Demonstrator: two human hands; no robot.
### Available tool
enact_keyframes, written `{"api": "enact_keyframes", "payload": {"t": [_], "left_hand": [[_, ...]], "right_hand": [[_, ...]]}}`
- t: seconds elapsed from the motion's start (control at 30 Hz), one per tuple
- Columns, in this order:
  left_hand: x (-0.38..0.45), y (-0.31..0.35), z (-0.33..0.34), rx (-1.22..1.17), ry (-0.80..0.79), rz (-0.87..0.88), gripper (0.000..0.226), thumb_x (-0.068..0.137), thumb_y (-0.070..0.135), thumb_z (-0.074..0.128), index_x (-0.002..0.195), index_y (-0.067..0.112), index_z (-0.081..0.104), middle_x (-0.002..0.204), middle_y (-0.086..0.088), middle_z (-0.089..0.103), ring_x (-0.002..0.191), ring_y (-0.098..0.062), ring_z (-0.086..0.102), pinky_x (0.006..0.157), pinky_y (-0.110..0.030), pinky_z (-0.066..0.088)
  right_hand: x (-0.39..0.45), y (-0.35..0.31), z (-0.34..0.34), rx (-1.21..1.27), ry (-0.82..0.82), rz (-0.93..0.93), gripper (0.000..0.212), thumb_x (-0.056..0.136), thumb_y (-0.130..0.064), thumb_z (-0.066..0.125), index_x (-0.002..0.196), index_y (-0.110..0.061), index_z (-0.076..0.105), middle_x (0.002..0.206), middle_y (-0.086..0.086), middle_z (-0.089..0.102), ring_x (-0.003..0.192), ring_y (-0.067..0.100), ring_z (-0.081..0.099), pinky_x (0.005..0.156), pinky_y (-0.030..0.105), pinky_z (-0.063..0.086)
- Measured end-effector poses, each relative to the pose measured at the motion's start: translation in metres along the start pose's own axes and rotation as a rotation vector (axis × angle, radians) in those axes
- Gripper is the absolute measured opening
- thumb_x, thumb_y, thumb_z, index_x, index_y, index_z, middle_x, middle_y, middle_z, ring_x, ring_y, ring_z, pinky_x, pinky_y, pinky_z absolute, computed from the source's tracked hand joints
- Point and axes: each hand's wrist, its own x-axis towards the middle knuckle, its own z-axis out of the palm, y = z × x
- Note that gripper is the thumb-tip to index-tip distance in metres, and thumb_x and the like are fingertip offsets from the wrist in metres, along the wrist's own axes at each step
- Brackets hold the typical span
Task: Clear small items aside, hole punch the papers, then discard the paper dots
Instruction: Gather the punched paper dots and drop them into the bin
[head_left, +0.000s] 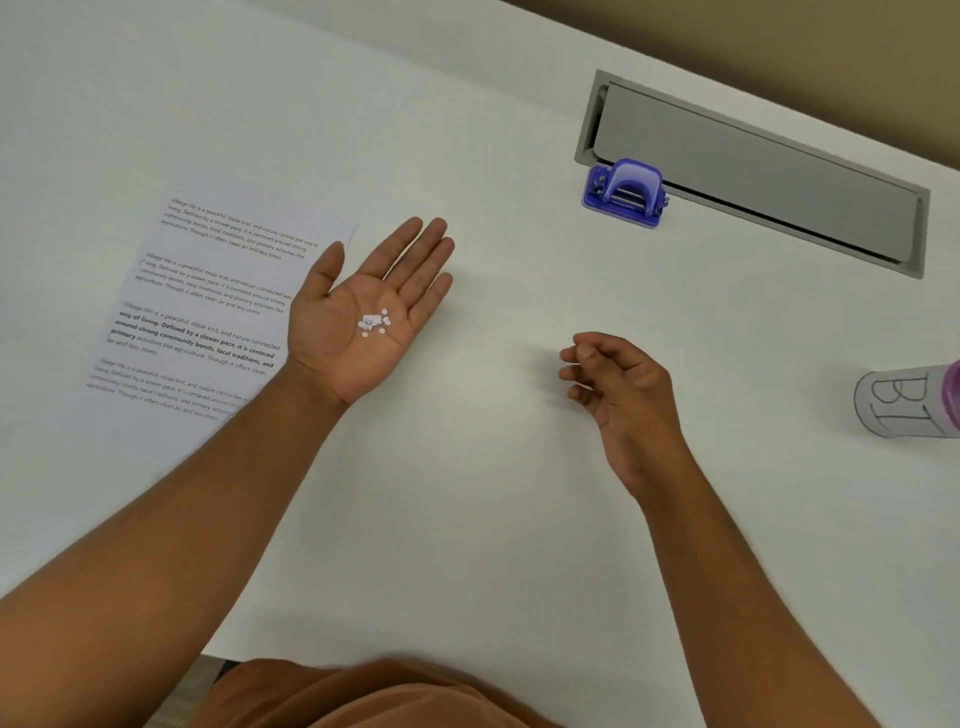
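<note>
Two hands (363, 317) (618, 384), one punch (626, 193), paper dots (374, 322)

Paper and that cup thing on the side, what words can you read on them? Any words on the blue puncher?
Paper, bold lines: "way of living. Defined by a slower pace, it is centered around strong community bonds, local traditions, and primary"
Paper, paragraph openings: "Village life is a peaceful, close-knit, and nature-connected way of"; the rest is too blurred to read for certain.
Container, handwritten, seen sideways: "BI"; the second letter is unsure.
Punch: no text can be read.
</note>
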Motion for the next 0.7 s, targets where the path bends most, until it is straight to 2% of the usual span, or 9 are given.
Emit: {"api": "enact_keyframes", "payload": {"t": [0.13, 0.23, 0.3, 0.37, 0.5, 0.7], "left_hand": [[-0.013, -0.022, 0.025, 0.001, -0.022, 0.012, 0.068, 0.114, 0.046, 0.025, 0.164, 0.001, 0.032, 0.171, -0.022, 0.035, 0.161, -0.036, 0.029, 0.135, -0.049, 0.014], [-0.022, -0.043, 0.044, -0.04, -0.053, -0.002, 0.068, 0.113, 0.046, 0.027, 0.164, 0.001, 0.033, 0.17, -0.022, 0.037, 0.16, -0.037, 0.031, 0.135, -0.049, 0.014], [-0.028, -0.056, 0.056, -0.047, -0.066, -0.024, 0.069, 0.113, 0.047, 0.028, 0.163, 0.001, 0.035, 0.169, -0.022, 0.038, 0.159, -0.038, 0.032, 0.135, -0.049, 0.014], [-0.033, -0.068, 0.066, -0.043, -0.087, -0.061, 0.069, 0.112, 0.049, 0.03, 0.163, 0.001, 0.037, 0.168, -0.023, 0.039, 0.159, -0.038, 0.033, 0.134, -0.05, 0.015], [-0.034, -0.089, 0.082, 0.027, -0.143, -0.155, 0.07, 0.112, 0.05, 0.032, 0.162, 0.001, 0.039, 0.167, -0.023, 0.041, 0.157, -0.038, 0.037, 0.133, -0.05, 0.019], [-0.02, -0.132, 0.11, 0.076, -0.195, -0.256, 0.07, 0.11, 0.051, 0.035, 0.156, -0.001, 0.047, 0.163, -0.023, 0.047, 0.152, -0.04, 0.046, 0.13, -0.05, 0.027]], "right_hand": [[-0.016, -0.011, 0.023, -0.254, 0.03, -0.193, 0.014, 0.101, -0.014, 0.066, 0.109, -0.018, 0.076, 0.105, -0.003, 0.08, 0.097, 0.015, 0.075, 0.086, 0.034, 0.06], [-0.036, -0.022, 0.034, -0.619, 0.075, -0.547, 0.015, 0.102, -0.015, 0.064, 0.11, -0.021, 0.075, 0.109, -0.013, 0.075, 0.104, 0.006, 0.069, 0.09, 0.028, 0.057], [-0.051, -0.027, 0.038, -0.752, 0.114, -0.74, 0.016, 0.102, -0.011, 0.063, 0.112, -0.017, 0.074, 0.111, -0.009, 0.073, 0.104, 0.007, 0.067, 0.09, 0.031, 0.056], [-0.067, -0.031, 0.041, -0.817, 0.154, -0.833, 0.016, 0.101, -0.008, 0.063, 0.113, -0.013, 0.074, 0.112, -0.003, 0.073, 0.105, 0.013, 0.067, 0.091, 0.035, 0.056], [-0.093, -0.037, 0.038, -0.863, 0.254, -0.855, 0.017, 0.1, -0.006, 0.063, 0.114, -0.011, 0.074, 0.113, 0.002, 0.074, 0.106, 0.019, 0.068, 0.093, 0.039, 0.056], [-0.125, -0.035, 0.003, -0.768, 0.438, -0.766, 0.019, 0.1, -0.007, 0.064, 0.111, -0.019, 0.074, 0.111, -0.011, 0.072, 0.106, 0.004, 0.066, 0.091, 0.031, 0.056]]}}
